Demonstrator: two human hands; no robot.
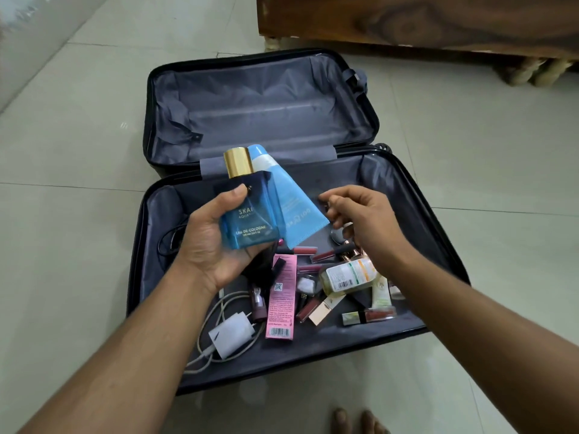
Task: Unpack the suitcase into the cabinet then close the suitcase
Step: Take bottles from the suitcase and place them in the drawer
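suitcase point(404, 195): laid wide open on the tiled floor point(470, 136), both halves lined in grey; the far half is seen with nothing in it, all the stuff is piled in the near half

left hand point(213, 245): raised over the near half, fingers and thumb curled round a blue cologne bottle point(247, 220) with a gold cap; a light blue tube point(294, 202) is tucked right behind the bottle and fanned out to the right, seemingly held in the same grip

right hand point(360, 217): hovering just beside the tube's crimped end, fingers loosely curled, nothing gripped as far as can be seen

near-left corner: a white charger point(232, 335) with its cable looped around it

middle of the near half: a pink box point(282, 300) is lying flat, barcode end toward the near edge

right of the box: a clear bottle of yellowish liquid point(347, 275) is on its side, with lip glosses and small tubes scattered around and under it

wooden furniture point(407, 20): stood on the floor past the suitcase's far right corner, only the bottom part in view
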